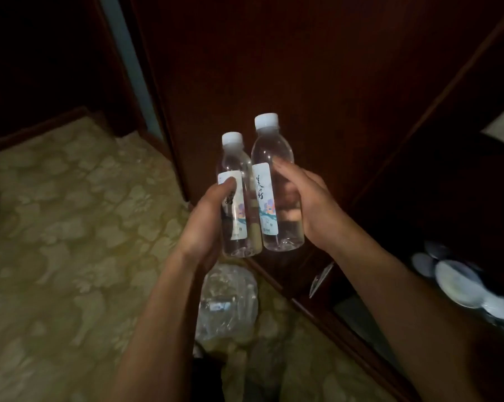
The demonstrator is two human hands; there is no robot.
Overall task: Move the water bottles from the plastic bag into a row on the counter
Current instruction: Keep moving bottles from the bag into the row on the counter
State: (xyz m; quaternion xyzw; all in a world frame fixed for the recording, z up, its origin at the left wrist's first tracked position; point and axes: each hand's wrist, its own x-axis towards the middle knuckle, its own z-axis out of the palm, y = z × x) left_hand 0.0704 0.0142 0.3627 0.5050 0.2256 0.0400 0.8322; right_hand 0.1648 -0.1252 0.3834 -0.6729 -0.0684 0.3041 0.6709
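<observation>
Centre frame: left hand grips one water bottle, right hand grips a second bottle. Both upright, side by side, touching. Plastic bag directly below on the floor; worktop not identifiable.

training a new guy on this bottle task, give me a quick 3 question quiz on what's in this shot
1. True or false: each hand holds one water bottle.
2. Where is the plastic bag? A) on the counter B) on the patterned floor below the hands C) hanging from the left hand
3. What colour are the bottle caps?

Key
1. True: the left hand grips the left bottle and the right hand grips the right bottle, both upright and side by side.
2. B: the plastic bag lies on the floor, beside the dark wooden cabinet.
3. White.
</observation>
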